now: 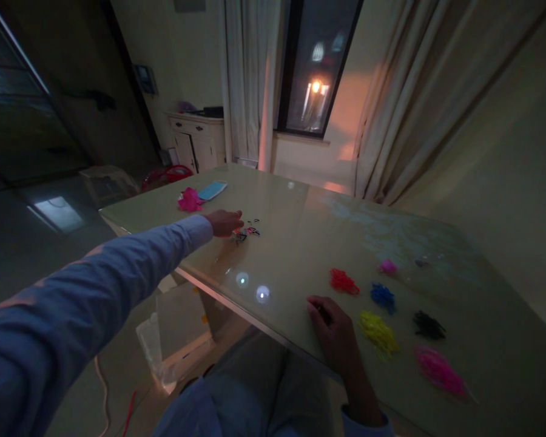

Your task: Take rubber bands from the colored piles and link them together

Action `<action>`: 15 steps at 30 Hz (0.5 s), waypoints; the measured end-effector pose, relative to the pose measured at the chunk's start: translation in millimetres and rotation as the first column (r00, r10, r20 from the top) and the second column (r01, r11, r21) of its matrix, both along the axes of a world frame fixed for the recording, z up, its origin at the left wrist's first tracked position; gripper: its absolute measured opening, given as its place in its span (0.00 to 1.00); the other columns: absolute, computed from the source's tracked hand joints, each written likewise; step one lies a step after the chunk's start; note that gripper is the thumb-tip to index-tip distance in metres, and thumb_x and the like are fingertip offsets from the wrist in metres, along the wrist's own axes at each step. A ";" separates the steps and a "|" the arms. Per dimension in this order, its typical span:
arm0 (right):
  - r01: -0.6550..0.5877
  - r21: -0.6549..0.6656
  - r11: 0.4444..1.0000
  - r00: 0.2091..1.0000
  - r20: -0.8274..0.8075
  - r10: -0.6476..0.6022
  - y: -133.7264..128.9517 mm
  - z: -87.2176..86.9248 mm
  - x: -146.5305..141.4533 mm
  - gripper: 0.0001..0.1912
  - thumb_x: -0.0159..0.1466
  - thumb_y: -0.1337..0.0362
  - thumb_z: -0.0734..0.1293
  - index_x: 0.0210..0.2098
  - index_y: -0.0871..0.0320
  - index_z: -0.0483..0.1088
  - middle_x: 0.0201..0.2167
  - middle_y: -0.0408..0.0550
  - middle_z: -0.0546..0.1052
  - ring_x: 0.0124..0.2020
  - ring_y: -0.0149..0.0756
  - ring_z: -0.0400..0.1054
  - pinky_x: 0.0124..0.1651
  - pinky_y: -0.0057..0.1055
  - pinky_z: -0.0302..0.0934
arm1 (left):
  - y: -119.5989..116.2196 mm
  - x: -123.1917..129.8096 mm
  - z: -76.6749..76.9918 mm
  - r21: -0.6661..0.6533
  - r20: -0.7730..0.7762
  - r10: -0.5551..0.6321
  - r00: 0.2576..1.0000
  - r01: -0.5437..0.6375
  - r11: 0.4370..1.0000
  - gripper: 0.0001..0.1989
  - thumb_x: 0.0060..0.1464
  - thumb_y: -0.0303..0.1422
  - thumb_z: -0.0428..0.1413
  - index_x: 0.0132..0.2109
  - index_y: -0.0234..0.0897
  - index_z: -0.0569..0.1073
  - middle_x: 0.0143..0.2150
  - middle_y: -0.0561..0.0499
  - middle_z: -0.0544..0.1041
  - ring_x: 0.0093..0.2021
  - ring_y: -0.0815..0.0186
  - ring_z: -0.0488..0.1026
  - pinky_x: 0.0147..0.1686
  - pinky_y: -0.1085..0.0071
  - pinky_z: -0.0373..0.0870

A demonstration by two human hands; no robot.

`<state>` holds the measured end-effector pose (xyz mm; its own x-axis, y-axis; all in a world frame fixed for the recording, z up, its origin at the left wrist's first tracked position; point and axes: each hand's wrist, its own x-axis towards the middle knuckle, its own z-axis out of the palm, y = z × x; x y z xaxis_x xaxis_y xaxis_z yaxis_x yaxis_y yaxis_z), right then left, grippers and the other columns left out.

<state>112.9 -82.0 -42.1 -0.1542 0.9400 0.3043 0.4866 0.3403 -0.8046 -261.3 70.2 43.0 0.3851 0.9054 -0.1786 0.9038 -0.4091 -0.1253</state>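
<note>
My left hand (pixel 226 223) is stretched far across the table, fingers apart and extended at a small mixed pile of coloured rubber bands (pixel 249 233). Its fingertips are at the pile's left edge; I cannot tell whether they touch it. My right hand (pixel 331 328) rests near the table's front edge with its fingers curled in. Whatever it may hold is hidden. Close to it lie sorted heaps of rubber bands: red (pixel 344 282), yellow (pixel 378 334), blue (pixel 383 297), black (pixel 429 325) and bright pink (pixel 440 370).
A pink crumpled piece (pixel 190 199) and a light-blue face mask (pixel 213 190) lie at the table's far left. A small pink lump (pixel 387 266) sits behind the blue heap. Below the front edge, a white box (pixel 182 328) stands on the floor.
</note>
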 end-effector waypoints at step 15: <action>-0.009 0.033 0.999 1.000 0.002 0.009 -0.6 -0.5 -1.1 0.14 0.65 0.58 0.63 0.38 0.59 0.77 0.31 0.50 0.78 0.30 0.37 0.71 0.35 0.30 0.65 | -3.5 53.2 -20.0 -0.209 0.840 0.268 0.472 -0.174 0.962 0.18 0.60 0.45 0.50 0.29 0.38 0.63 0.23 0.54 0.63 0.23 0.69 0.61 0.26 0.71 0.60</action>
